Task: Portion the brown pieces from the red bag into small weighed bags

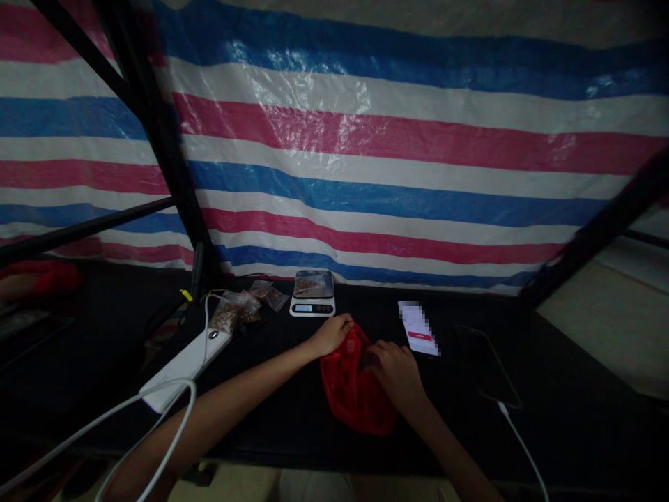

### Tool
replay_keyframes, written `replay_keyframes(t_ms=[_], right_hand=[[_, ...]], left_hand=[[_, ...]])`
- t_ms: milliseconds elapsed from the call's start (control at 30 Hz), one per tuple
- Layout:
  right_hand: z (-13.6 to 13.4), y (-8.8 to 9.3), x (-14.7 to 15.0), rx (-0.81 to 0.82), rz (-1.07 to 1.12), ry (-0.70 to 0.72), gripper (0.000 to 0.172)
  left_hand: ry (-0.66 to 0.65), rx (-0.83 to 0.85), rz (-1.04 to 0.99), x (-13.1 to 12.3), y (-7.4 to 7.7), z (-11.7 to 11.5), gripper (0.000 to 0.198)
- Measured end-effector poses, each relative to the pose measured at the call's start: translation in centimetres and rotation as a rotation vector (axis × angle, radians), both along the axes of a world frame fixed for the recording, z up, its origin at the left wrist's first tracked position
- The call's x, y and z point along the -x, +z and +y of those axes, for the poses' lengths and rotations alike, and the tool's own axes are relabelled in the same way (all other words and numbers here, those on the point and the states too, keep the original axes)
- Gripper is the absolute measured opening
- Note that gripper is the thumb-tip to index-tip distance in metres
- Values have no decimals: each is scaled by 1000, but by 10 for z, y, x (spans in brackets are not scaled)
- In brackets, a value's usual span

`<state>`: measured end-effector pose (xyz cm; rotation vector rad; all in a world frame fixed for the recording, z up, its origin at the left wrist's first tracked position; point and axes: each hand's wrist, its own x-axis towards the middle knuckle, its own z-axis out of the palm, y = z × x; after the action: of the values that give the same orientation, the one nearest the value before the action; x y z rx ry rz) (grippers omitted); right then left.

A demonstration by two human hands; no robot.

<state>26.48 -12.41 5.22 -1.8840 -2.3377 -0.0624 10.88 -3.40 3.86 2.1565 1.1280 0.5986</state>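
Note:
A soft red cloth bag point(355, 390) rests on the black tabletop, its upper side gaping into a dark opening. My left hand point(335, 335) pinches the bag's far rim with closed fingers. At the opening's right side, my right hand point(398, 373) has its fingers curled over the edge; the fingertips are hidden in shadow. Just beyond my left hand stands a small white digital scale point(313, 307) with a lit display. On its pan lies a clear plastic packet point(310, 284) with brown contents.
Several similar packets point(230, 314) lie left of the scale, by a white power strip point(182, 369) with a looping white cable. To the right are a lit phone point(419, 331) and a dark phone point(488, 366) on a cable. Another person's hand point(15, 286) with red cloth shows far left.

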Motion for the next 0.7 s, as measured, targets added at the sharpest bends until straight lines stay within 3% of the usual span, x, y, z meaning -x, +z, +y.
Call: replay_keyframes(t_ms=[133,400,567,700], right_hand=[[2,-13,-11,16,221,-52,21],[13,-43,-21,237,788,-184,35],[18,-54,-25,237,1084,-126,37],[27,-50,-29,182,1247,-59,36]], left_hand=[[-4,5,-41,-10,6,3,26],[-41,6,29,-16,16,7,30],[-74,24,127,0,20,14,29],[-122,30,213,24,23,23,36]])
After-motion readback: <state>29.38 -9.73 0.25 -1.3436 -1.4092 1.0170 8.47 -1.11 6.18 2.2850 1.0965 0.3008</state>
